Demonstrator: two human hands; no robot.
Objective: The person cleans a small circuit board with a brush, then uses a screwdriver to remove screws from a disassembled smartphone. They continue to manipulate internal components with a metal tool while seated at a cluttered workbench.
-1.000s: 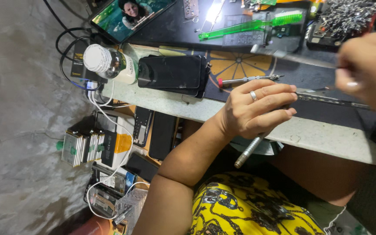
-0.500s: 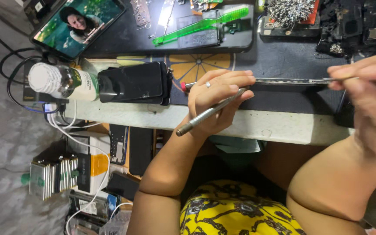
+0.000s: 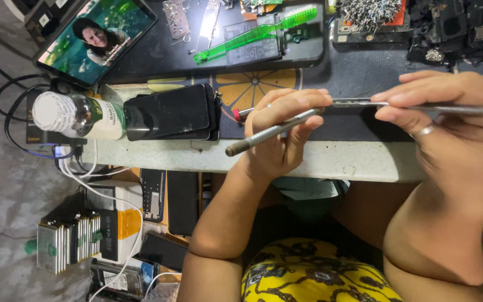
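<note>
A cluttered repair bench (image 3: 331, 162) with a dark work mat fills my view, cables and boxes on the floor beneath it. My left hand (image 3: 280, 134) has its fingers curled tight around a knurled metal tool handle (image 3: 269, 132) (a red-tipped driver (image 3: 240, 113) lies just behind the knuckles), while my right hand (image 3: 448, 123) pinches a thin metal strip (image 3: 364, 103) between thumb and forefinger, above the mat. Further left lie a black phone (image 3: 169, 112) and a white-capped bottle (image 3: 76, 116), with a tablet (image 3: 96, 36) beyond.
</note>
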